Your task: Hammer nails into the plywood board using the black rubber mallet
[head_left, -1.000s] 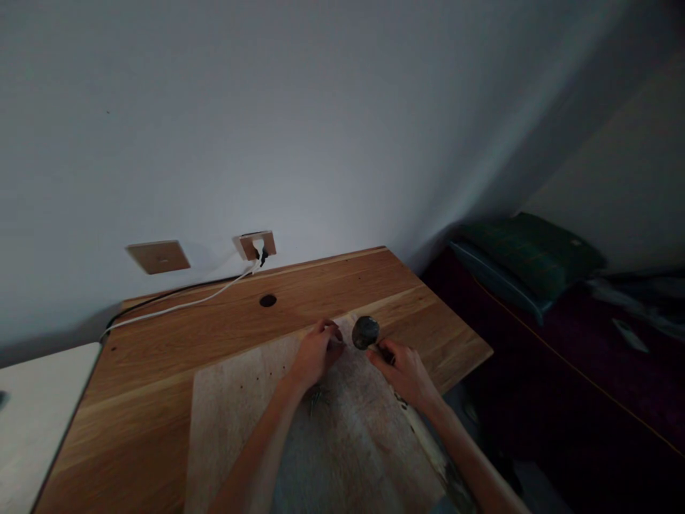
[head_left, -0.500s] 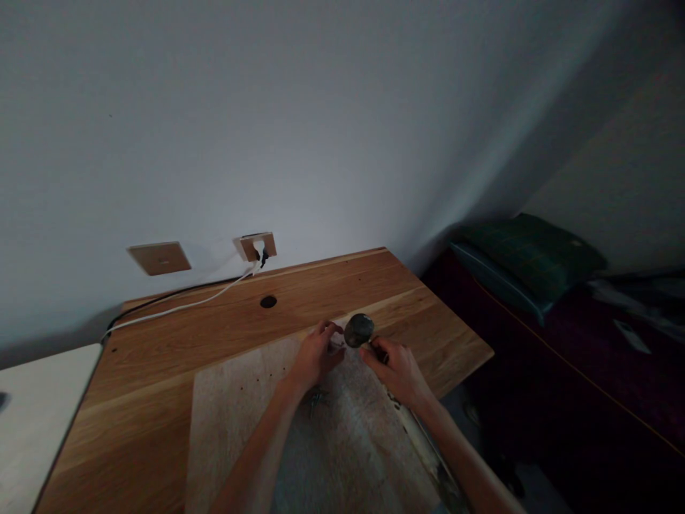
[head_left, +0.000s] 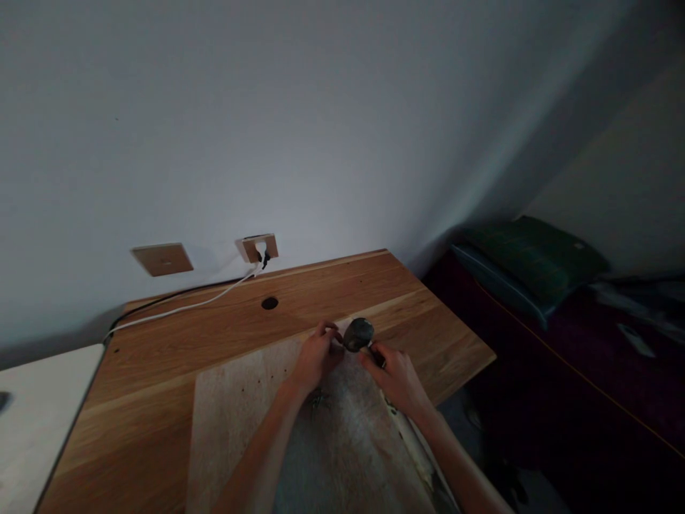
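Note:
My right hand [head_left: 394,371] is wrapped around the handle of a hammer, close below its dark round head [head_left: 358,334]. The hammer's pale, dark-spotted handle [head_left: 409,435] appears to run back under my right forearm. My left hand [head_left: 318,355] is closed in a pinch at the far edge of a pale wooden board [head_left: 230,435], its fingertips right beside the hammer head. What the pinch holds is too small and dark to name. A little cluster of thin dark metal pieces [head_left: 317,400], perhaps nails, lies on the board by my left wrist.
Beneath the board is a brown wooden tabletop [head_left: 139,385] with a round cable hole [head_left: 270,303]. White and black cables [head_left: 182,307] run to a wall socket [head_left: 260,248]. A white surface [head_left: 43,421] stands left. Green cushions [head_left: 535,260] lie on a dark red bed at right.
The fingers of my left hand have drawn closer together. The hammer head has tilted and shifted slightly, now touching or nearly touching the left fingertips. Its handle has swung a little left.

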`<state>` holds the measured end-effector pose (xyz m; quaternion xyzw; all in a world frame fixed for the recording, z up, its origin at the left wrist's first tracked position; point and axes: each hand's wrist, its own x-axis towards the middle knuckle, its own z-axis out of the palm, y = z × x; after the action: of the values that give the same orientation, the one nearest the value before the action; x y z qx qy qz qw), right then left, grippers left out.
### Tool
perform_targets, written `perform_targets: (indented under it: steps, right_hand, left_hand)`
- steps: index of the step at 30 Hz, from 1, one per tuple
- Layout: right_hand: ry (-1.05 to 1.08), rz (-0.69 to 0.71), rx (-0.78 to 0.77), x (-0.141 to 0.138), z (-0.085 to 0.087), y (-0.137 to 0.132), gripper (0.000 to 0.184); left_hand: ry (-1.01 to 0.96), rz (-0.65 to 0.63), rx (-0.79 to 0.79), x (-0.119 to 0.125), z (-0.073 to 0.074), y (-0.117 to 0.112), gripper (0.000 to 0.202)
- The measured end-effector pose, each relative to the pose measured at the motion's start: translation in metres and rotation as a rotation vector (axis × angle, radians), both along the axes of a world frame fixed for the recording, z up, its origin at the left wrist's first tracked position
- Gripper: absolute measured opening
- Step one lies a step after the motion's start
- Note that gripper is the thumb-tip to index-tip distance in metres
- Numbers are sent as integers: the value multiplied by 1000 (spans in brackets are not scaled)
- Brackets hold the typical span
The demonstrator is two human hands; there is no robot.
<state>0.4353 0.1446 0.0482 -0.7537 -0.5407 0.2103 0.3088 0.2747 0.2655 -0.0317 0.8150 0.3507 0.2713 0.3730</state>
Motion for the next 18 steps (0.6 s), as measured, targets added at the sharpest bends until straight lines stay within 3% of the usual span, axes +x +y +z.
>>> perform_targets:
  steps: [5, 18]
  right_hand:
    - [17, -32, 11, 3, 4, -4, 35]
    - [-12, -12, 15, 1, -1, -2, 30]
  left_hand:
    - [-4, -20, -22, -1, 6, -2, 15]
    - [-7, -16, 0, 0, 0, -2, 22]
